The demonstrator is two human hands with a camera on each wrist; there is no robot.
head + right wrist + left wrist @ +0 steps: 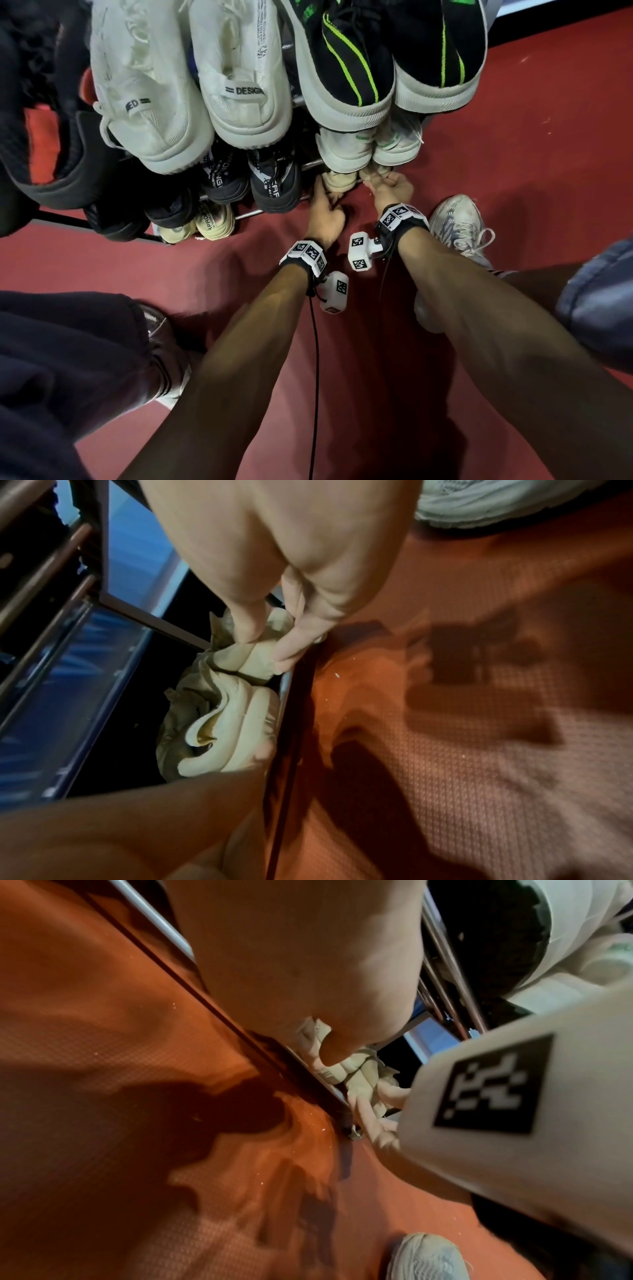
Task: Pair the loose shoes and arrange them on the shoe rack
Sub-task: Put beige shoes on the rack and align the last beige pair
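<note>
The shoe rack (310, 163) is seen from above, its tiers packed with paired shoes. At the right end of the bottom tier lie two cream shoes side by side, heels toward me. My left hand (325, 205) holds the heel of the left cream shoe (340, 180), thumb on its back (346, 1066). My right hand (390, 188) pinches the heel of the right cream shoe (253, 656) between thumb and fingers; the left one (232, 723) lies right beside it. Both toes are hidden under the tier above.
The top tier holds white sneakers (191, 102), black ones with neon-green stripes (394, 61) and a dark shoe (68, 164). Below are black sneakers (253, 181) and white-green ones (370, 147). My own feet in a grey sneaker (459, 222) and a dark shoe (164, 342) stand on the red floor (513, 154).
</note>
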